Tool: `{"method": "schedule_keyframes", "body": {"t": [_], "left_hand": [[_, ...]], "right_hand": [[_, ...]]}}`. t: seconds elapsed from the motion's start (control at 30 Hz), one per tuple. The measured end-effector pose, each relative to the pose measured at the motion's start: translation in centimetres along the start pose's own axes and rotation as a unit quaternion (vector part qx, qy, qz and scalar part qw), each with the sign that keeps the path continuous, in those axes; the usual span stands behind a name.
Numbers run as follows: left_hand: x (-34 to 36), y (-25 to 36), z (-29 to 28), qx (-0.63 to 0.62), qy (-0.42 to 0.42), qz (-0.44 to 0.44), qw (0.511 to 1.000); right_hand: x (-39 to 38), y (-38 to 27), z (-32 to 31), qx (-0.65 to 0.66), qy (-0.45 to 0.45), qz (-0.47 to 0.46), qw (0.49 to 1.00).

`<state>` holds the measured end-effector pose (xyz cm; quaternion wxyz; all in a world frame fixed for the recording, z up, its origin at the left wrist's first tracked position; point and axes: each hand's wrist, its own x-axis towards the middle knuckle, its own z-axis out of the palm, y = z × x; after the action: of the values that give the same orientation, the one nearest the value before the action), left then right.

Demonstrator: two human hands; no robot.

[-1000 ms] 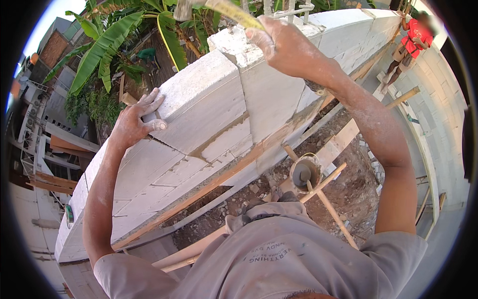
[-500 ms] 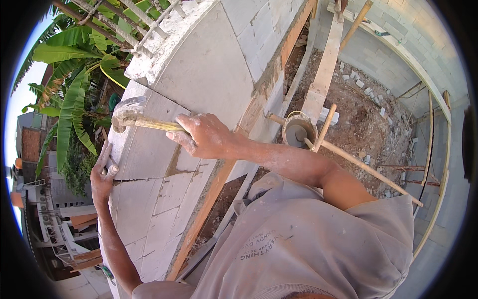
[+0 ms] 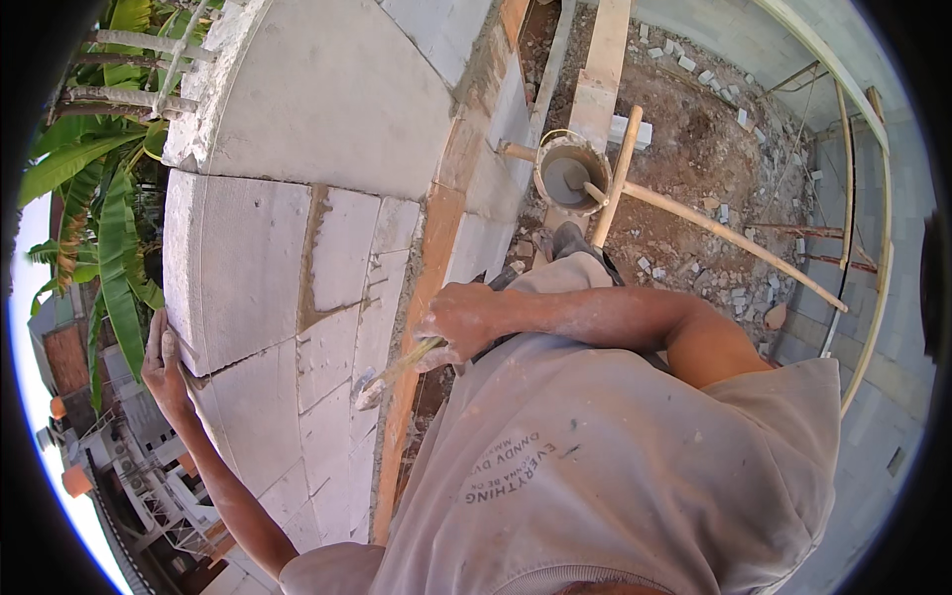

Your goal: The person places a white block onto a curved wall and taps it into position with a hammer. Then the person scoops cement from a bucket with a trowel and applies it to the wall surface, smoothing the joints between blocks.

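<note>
My right hand [image 3: 464, 319] is closed round the handle of a claw hammer [image 3: 412, 357]. The hammer's head hangs over the wooden strip along the inner side of the white block wall [image 3: 327, 248]. At the wall's outer edge rests my left hand [image 3: 167, 375]. Its fingers are stretched out along the outer face of a large pale block [image 3: 248, 268], close to the joint with the block nearer me. Grey mortar shows in some of the joints, and part of the left palm is hidden.
Right of the wall, a bucket of grey mortar [image 3: 544, 183] with a tool in it stands by a plank [image 3: 598, 84]. Wooden poles [image 3: 734, 238] cross over rubble ground below. Metal bars [image 3: 149, 99] stick out at the far left, beside banana leaves.
My right hand has swung the hammer from over the outer edge back toward my body, its head now pointing nearer me. My left hand stays at the block's edge. The view has shifted.
</note>
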<state>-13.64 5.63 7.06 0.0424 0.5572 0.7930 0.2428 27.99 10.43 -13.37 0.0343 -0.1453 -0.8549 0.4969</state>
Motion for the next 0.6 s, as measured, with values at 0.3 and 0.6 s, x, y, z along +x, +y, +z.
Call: {"method": "schedule_keyframes", "body": {"t": [0.3,0.6], "left_hand": [[-1.0,1.5,0.9,0.053,0.008,0.013,0.998],[-1.0,0.6,0.2,0.098,-0.012,0.046,0.994]], "right_hand": [[-0.6,0.6,2.0,-0.058,-0.074,0.014,0.995],[-0.6,0.9,2.5,-0.074,-0.124,0.025,0.989]]}}
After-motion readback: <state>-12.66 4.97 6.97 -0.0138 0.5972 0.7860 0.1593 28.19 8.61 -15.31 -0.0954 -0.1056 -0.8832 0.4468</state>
